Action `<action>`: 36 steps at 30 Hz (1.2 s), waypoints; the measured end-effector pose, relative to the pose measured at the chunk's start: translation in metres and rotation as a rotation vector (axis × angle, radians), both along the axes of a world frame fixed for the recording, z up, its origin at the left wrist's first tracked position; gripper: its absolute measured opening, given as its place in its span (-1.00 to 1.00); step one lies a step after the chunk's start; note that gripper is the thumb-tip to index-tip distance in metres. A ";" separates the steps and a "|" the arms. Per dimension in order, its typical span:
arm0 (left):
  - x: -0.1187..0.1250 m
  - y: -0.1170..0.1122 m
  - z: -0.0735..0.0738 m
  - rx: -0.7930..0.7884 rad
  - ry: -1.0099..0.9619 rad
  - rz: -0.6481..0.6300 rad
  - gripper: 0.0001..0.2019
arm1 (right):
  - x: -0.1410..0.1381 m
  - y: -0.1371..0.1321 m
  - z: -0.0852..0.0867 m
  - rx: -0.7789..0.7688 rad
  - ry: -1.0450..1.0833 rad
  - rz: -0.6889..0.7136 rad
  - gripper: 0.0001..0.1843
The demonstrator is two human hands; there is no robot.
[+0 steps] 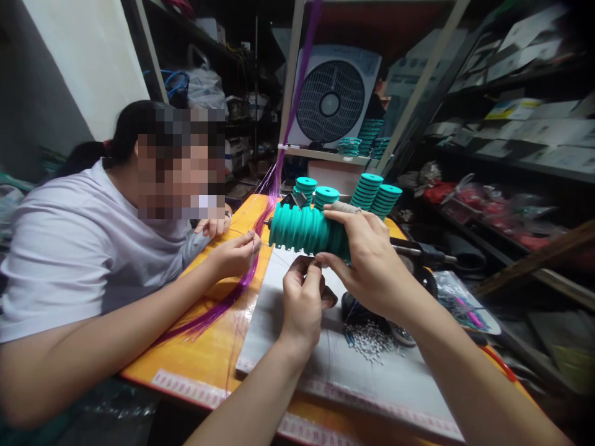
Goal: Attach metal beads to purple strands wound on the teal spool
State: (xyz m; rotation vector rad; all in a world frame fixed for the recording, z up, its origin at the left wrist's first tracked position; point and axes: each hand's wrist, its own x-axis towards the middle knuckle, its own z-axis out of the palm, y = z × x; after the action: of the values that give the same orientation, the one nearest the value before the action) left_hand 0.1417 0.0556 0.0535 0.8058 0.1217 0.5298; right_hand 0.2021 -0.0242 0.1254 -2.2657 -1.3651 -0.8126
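Observation:
A row of teal spools [297, 228] sits side by side on a horizontal metal shaft, above a white board [274, 316]. My right hand [372, 254] wraps over the right end of this row, fingers on top and thumb below. Just under the spools, my left hand [301, 297] is closed in a pinch, its fingertips close to my right thumb. Whatever those fingers hold is too small to make out. Small silvery pieces [369, 341] lie in a pile on the board, right of my left hand.
Across the orange table [209, 347], a co-worker's hand [239, 254] pinches near a hanging bundle of purple strands [260, 241]. Stacked teal spools [367, 192] stand behind the shaft. A box fan [330, 102] is at the back; loaded shelves [525, 136] line the right.

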 end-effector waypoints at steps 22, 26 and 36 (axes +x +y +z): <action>-0.101 0.010 0.013 0.409 0.042 0.043 -0.70 | -0.061 -0.008 0.035 0.135 0.013 0.210 -0.80; -0.111 0.002 0.021 0.302 0.011 -0.121 -0.71 | -0.103 -0.020 0.027 0.173 0.404 0.411 -0.84; -0.123 0.004 0.024 0.358 0.109 -0.271 -0.74 | -0.097 -0.035 0.028 0.086 0.099 0.328 -0.86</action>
State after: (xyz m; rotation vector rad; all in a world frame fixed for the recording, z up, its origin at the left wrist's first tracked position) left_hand 0.0192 0.0592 0.0780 1.1813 0.0157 0.2521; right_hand 0.1054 -0.0591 0.1532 -1.9201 -1.5661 -0.6271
